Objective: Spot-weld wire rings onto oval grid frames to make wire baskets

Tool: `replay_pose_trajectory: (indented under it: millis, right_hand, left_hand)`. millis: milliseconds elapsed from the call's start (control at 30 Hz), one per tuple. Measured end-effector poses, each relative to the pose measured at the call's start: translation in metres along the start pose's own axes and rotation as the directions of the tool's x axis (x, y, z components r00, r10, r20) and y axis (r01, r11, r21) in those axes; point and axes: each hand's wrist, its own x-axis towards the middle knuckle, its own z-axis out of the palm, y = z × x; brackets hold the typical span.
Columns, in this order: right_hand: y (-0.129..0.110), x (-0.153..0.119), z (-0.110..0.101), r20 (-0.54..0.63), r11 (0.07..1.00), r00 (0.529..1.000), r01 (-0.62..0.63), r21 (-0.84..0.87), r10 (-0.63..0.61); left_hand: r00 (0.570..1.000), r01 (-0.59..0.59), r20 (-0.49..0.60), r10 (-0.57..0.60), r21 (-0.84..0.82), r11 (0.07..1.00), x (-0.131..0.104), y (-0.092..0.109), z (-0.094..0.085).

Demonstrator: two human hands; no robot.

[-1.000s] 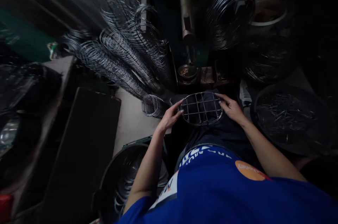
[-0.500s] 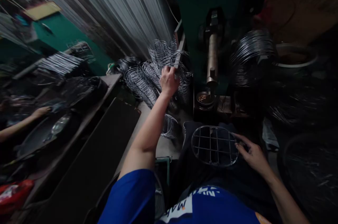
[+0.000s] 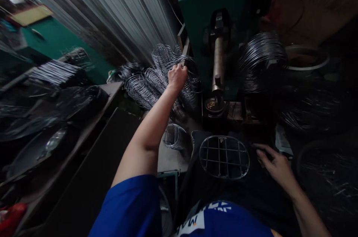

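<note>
My left hand (image 3: pixel 177 76) reaches out to the stacked wire rings (image 3: pixel 160 80), its fingers curled over the top of one stack beside an upright metal bar (image 3: pixel 185 47). It looks closed on a wire ring, though the fingertips are partly hidden. Across my lap lies an oval wire rack (image 3: pixel 224 157) with a grid of crossing wires. My right hand (image 3: pixel 275 166) is just right of the rack, clear of it, with fingers apart and nothing in them.
A green machine (image 3: pixel 192 13) with a cylindrical metal arm (image 3: pixel 218 58) stands ahead, above a small round dish (image 3: pixel 214 106) of small pieces. A wire coil bundle (image 3: pixel 261 60) sits to its right. A dark board (image 3: pixel 103 162) and cluttered bench flank my left. Another ring stack (image 3: pixel 173 136) stands near my knee.
My right hand has let go of the oval rack and drawn slightly right. My left hand has shifted a little within the ring stacks. The view has turned slightly right.
</note>
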Motion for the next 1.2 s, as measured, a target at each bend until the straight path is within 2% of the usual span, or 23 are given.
replay_pose_trajectory:
  millis: [133, 233, 300, 400, 467, 567, 667, 733, 767, 833, 933, 1000, 1100, 1200]
  right_hand:
    - [0.001, 0.003, -0.009, -0.067, 0.997, 0.996, 0.053, -0.048, -0.056]
    - [-0.010, 0.006, -0.014, -0.083, 0.995, 0.994, 0.071, -0.068, -0.076]
    - [-0.024, 0.010, -0.015, -0.096, 0.993, 0.990, 0.093, -0.078, -0.100]
    - [-0.055, 0.017, -0.011, -0.105, 0.977, 0.972, 0.211, -0.029, -0.212]
    - [-0.076, 0.021, -0.004, -0.065, 0.954, 0.956, 0.292, 0.066, -0.288]
    - [-0.098, 0.018, 0.009, 0.026, 0.922, 0.943, 0.317, 0.221, -0.331]
    - [-0.103, 0.008, 0.021, -0.011, 0.933, 0.974, 0.220, 0.286, -0.226]
    - [-0.096, 0.004, 0.027, -0.082, 0.948, 0.986, 0.159, 0.276, -0.142]
    - [-0.091, 0.002, 0.029, -0.106, 0.957, 0.986, 0.155, 0.247, -0.132]
    - [-0.082, 0.001, 0.030, -0.113, 0.973, 0.980, 0.181, 0.145, -0.166]
    - [-0.072, -0.001, 0.028, -0.079, 0.978, 0.975, 0.210, 0.012, -0.209]
    - [-0.068, -0.005, 0.025, -0.049, 0.980, 0.978, 0.199, -0.028, -0.200]
    - [-0.059, -0.012, 0.024, -0.014, 0.981, 0.982, 0.189, -0.040, -0.189]
    - [-0.044, -0.018, 0.028, 0.023, 0.986, 0.986, 0.165, 0.011, -0.165]
  left_hand:
    - [0.999, 0.051, 0.014, -0.053, 0.117, 0.992, -0.027, -0.008, -0.020]
    - [0.997, 0.079, 0.007, -0.080, 0.111, 0.991, -0.074, -0.012, -0.036]
    - [0.998, 0.062, -0.006, -0.062, 0.047, 0.997, -0.116, -0.010, -0.046]
    - [0.999, 0.012, -0.030, -0.020, -0.244, 0.970, -0.180, -0.001, -0.058]
    - [0.999, 0.040, 0.012, -0.040, -0.507, 0.861, -0.216, 0.009, -0.060]
    - [0.972, 0.218, 0.228, -0.059, -0.781, 0.584, -0.257, 0.026, -0.048]
    - [0.916, 0.389, 0.399, -0.051, -0.846, 0.364, -0.283, 0.039, -0.019]
    - [0.899, 0.435, 0.427, -0.095, -0.848, 0.303, -0.294, 0.044, 0.003]
    - [0.898, 0.439, 0.423, -0.122, -0.844, 0.309, -0.299, 0.046, 0.012]
    - [0.912, 0.409, 0.382, -0.148, -0.821, 0.398, -0.305, 0.048, 0.024]
    - [0.941, 0.321, 0.323, -0.104, -0.753, 0.574, -0.311, 0.050, 0.030]
    - [0.947, 0.287, 0.316, -0.067, -0.728, 0.623, -0.314, 0.049, 0.030]
    - [0.946, 0.275, 0.321, -0.034, -0.745, 0.608, -0.321, 0.047, 0.033]
    - [0.948, 0.275, 0.319, -0.007, -0.805, 0.526, -0.332, 0.042, 0.042]
